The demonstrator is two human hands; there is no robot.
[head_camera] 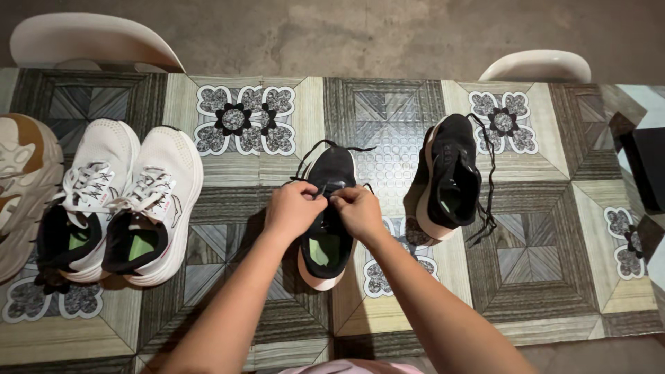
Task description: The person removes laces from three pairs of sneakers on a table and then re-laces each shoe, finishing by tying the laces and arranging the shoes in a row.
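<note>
- Patterned covering on the table [388, 125], grey and cream squares with black flower motifs, spreads under everything; the black shoe I am working on sits near its middle, and I place the rest from that shoe.
- White chair backs: one [90, 38] beyond the shoe and far to its left, another [537, 66] beyond it to the right, both past the table's far edge.
- White pair of trainers [118, 201] stands well to the left of the shoe, side by side and touching, toes pointing away from me (green insoles showing).
- Tan and cream shoe [21, 187] lies further left, cut off by the picture's edge.
- Black shoe with a pale sole [329, 235] stands upright between my hands, toe away from me, green insole visible.
- Second black shoe [450, 176] is near on the right, tipped on its side, its lace trailing loose.
- My left hand [294, 208] is curled over the shoe's tongue, fingers pinched on its black lace [325, 147].
- My right hand [357, 210] is curled too, fingertips pinching the same lace just beside the left.
</note>
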